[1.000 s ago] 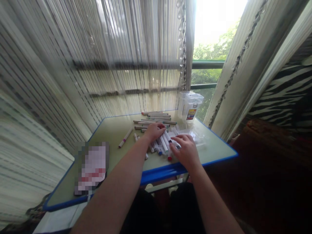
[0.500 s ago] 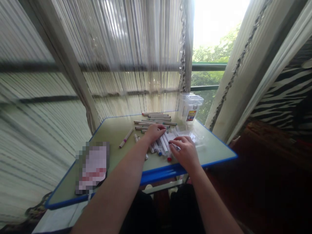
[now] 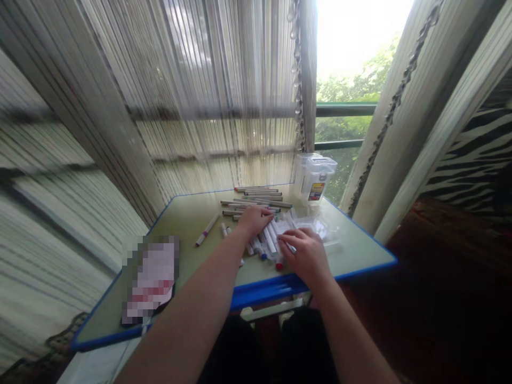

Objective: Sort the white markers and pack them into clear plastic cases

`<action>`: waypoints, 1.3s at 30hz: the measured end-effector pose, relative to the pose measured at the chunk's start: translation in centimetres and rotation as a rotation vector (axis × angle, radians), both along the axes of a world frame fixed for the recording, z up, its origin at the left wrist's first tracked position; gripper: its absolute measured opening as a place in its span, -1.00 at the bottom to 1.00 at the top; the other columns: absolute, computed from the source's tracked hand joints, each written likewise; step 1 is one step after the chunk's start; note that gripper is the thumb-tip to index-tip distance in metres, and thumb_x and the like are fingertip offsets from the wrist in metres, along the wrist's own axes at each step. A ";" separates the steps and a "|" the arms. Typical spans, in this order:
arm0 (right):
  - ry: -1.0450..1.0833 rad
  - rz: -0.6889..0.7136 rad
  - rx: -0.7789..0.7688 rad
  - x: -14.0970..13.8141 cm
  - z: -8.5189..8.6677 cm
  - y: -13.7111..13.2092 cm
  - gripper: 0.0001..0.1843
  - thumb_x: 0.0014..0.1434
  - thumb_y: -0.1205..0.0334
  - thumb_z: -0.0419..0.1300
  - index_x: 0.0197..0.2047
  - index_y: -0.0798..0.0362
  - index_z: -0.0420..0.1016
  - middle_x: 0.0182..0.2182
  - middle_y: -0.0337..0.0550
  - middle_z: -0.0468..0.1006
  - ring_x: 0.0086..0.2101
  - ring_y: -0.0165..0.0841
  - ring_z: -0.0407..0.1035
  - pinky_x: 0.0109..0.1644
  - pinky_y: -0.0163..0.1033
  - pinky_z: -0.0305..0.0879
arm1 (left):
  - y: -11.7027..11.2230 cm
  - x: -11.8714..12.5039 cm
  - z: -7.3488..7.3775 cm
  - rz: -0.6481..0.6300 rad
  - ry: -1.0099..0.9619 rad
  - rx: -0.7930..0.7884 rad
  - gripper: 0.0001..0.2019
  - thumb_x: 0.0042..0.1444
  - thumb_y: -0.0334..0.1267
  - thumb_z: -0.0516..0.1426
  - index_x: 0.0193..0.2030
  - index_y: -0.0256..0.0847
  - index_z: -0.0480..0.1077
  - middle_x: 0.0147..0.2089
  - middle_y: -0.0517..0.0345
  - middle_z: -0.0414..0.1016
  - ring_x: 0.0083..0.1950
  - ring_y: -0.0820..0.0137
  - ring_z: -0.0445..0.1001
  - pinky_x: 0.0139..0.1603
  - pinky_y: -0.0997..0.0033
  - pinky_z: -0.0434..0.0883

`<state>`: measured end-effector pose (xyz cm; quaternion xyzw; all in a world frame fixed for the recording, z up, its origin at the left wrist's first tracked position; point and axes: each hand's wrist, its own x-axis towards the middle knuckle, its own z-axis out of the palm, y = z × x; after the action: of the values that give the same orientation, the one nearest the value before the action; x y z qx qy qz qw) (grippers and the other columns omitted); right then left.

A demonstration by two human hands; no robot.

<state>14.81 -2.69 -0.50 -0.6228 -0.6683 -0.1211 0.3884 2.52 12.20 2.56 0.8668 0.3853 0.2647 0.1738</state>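
A pile of white markers (image 3: 271, 241) lies near the front edge of the table, mixed with clear plastic. My left hand (image 3: 255, 221) reaches over the far end of the pile, its fingers bent around the upper ends of white markers. On the near right side my right hand (image 3: 307, 252) pinches a slim marker, mostly hidden by the fingers. Between the hands and the edge show a blue-ended marker (image 3: 263, 256) and a red-ended marker (image 3: 279, 265). Behind my left hand, several markers (image 3: 256, 201) lie roughly side by side.
A clear plastic box (image 3: 316, 178) with a label stands at the table's back right. Crumpled clear plastic (image 3: 320, 226) lies right of the pile. One marker (image 3: 207, 230) lies apart on the left, near a blurred-out flat object (image 3: 154, 280). Blue edging (image 3: 264, 294) rims the table.
Both hands stay at the pile with only slight finger movement. The dark tip seen at my right fingertips is now hidden. The view has shifted slightly.
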 end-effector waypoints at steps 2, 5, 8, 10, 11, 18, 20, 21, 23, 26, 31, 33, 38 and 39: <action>-0.007 0.003 -0.001 0.0 0.0 0.0 -0.81 0.21 0.20 0.15 -0.25 -0.11 0.62 -0.22 -0.25 0.62 -0.18 -0.29 0.33 -0.01 -0.17 0.19 | -0.2 -0.1 0.4 -0.008 0.069 0.016 -0.75 0.09 -0.17 0.12 -0.17 -0.13 0.58 -0.07 0.11 0.59 0.03 0.30 0.49 0.07 0.40 0.35; -0.026 0.013 0.002 0.0 0.0 0.0 -0.81 0.22 0.19 0.14 -0.23 -0.12 0.61 -0.20 -0.26 0.62 -0.18 -0.28 0.33 -0.03 -0.17 0.21 | -0.2 -0.3 0.8 -0.037 0.128 0.011 -0.75 0.08 -0.19 0.13 -0.14 -0.12 0.56 -0.05 0.14 0.58 0.05 0.31 0.48 0.06 0.43 0.34; -0.040 0.020 -0.003 0.0 0.0 -0.1 -0.80 0.24 0.20 0.12 -0.23 -0.14 0.60 -0.19 -0.28 0.62 -0.20 -0.28 0.33 -0.07 -0.18 0.22 | 0.0 -0.7 1.0 -0.074 0.126 -0.033 -0.75 0.06 -0.23 0.14 -0.14 -0.14 0.56 -0.08 0.14 0.59 0.01 0.33 0.51 0.05 0.45 0.36; -0.039 0.025 -0.009 0.1 0.0 -0.2 -0.79 0.25 0.21 0.11 -0.24 -0.13 0.60 -0.18 -0.30 0.62 -0.20 -0.28 0.33 -0.07 -0.19 0.22 | 0.1 -0.9 0.9 -0.103 0.121 -0.072 -0.76 0.03 -0.28 0.16 -0.16 -0.17 0.57 -0.11 0.13 0.60 -0.02 0.34 0.53 0.03 0.48 0.37; -0.037 0.027 -0.013 0.1 0.0 -0.2 -0.79 0.25 0.21 0.11 -0.24 -0.12 0.60 -0.18 -0.31 0.62 -0.20 -0.28 0.33 -0.06 -0.19 0.22 | 0.2 -0.9 0.8 -0.108 0.117 -0.085 -0.76 0.01 -0.30 0.17 -0.18 -0.17 0.58 -0.12 0.13 0.60 -0.02 0.34 0.53 0.02 0.49 0.37; -0.018 0.030 -0.034 0.1 0.1 -0.2 -0.78 0.25 0.20 0.10 -0.23 -0.13 0.60 -0.15 -0.36 0.62 -0.17 -0.26 0.32 -0.03 -0.19 0.22 | -0.1 -0.6 0.8 -0.061 0.093 -0.073 -0.77 -0.01 -0.31 0.15 -0.22 -0.19 0.59 -0.13 0.11 0.61 -0.01 0.32 0.52 0.04 0.48 0.38; -0.011 0.036 -0.049 0.1 0.1 -0.1 -0.78 0.25 0.19 0.10 -0.22 -0.13 0.60 -0.15 -0.37 0.62 -0.17 -0.26 0.33 -0.03 -0.19 0.22 | -0.3 -0.5 0.8 -0.031 0.086 -0.083 -0.76 0.00 -0.31 0.14 -0.21 -0.21 0.59 -0.14 0.10 0.61 -0.05 0.33 0.54 0.00 0.49 0.39; -0.003 0.037 -0.057 0.0 0.1 -0.1 -0.77 0.25 0.19 0.09 -0.22 -0.13 0.60 -0.15 -0.38 0.62 -0.17 -0.26 0.33 -0.03 -0.19 0.23 | -0.4 -0.4 0.8 -0.012 0.081 -0.087 -0.75 -0.01 -0.31 0.14 -0.22 -0.21 0.59 -0.15 0.11 0.61 -0.07 0.33 0.54 -0.02 0.49 0.40; 0.013 0.035 -0.069 0.0 0.1 -0.1 -0.77 0.22 0.21 0.10 -0.23 -0.13 0.61 -0.15 -0.39 0.62 -0.16 -0.25 0.33 -0.02 -0.17 0.23 | -0.6 -0.4 0.7 0.028 0.068 -0.090 -0.75 -0.01 -0.31 0.13 -0.23 -0.20 0.59 -0.16 0.13 0.62 -0.09 0.33 0.55 -0.04 0.48 0.41; 0.035 0.051 -0.083 0.1 0.1 -0.2 -0.73 0.15 0.27 0.10 -0.17 -0.12 0.61 -0.13 -0.37 0.61 -0.13 -0.24 0.33 0.02 -0.15 0.23 | -0.5 -0.3 0.5 0.077 0.032 -0.084 -0.74 0.00 -0.32 0.10 -0.23 -0.20 0.59 -0.18 0.12 0.62 -0.09 0.33 0.54 -0.01 0.45 0.40; 0.061 0.082 -0.107 0.4 0.3 -0.5 -0.62 0.05 0.34 0.08 -0.12 -0.10 0.60 -0.09 -0.35 0.59 -0.10 -0.23 0.32 0.05 -0.13 0.22 | 0.1 -0.4 0.1 0.182 -0.063 -0.152 -0.71 0.00 -0.36 0.06 -0.22 -0.20 0.59 -0.23 0.12 0.63 -0.11 0.34 0.54 -0.05 0.45 0.41; 0.071 0.093 -0.113 0.5 0.3 -0.5 -0.62 0.03 0.35 0.08 -0.14 -0.11 0.60 -0.09 -0.35 0.59 -0.10 -0.24 0.32 0.04 -0.13 0.21 | 0.2 -0.4 0.1 0.203 -0.067 -0.177 -0.69 -0.01 -0.38 0.05 -0.23 -0.22 0.59 -0.27 0.10 0.63 -0.13 0.33 0.54 -0.09 0.45 0.42; 0.084 0.082 -0.121 0.6 0.2 -0.4 -0.62 0.02 0.35 0.08 -0.17 -0.11 0.61 -0.11 -0.32 0.59 -0.14 -0.26 0.33 0.02 -0.14 0.20 | 0.1 -0.4 0.2 0.189 -0.028 -0.141 -0.71 -0.02 -0.34 0.07 -0.23 -0.19 0.60 -0.26 0.11 0.63 -0.13 0.33 0.54 -0.09 0.46 0.41; 0.081 0.078 -0.125 0.6 0.2 -0.4 -0.63 0.02 0.35 0.08 -0.17 -0.11 0.61 -0.11 -0.32 0.59 -0.15 -0.26 0.33 0.02 -0.14 0.19 | 0.1 -0.4 0.3 0.191 -0.020 -0.139 -0.71 -0.02 -0.33 0.07 -0.24 -0.18 0.60 -0.26 0.12 0.63 -0.13 0.33 0.54 -0.09 0.46 0.41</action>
<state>15.45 -3.08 -0.30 -0.6238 -0.6819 -0.0385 0.3799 2.16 12.31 2.83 0.8094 0.4816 0.2613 0.2111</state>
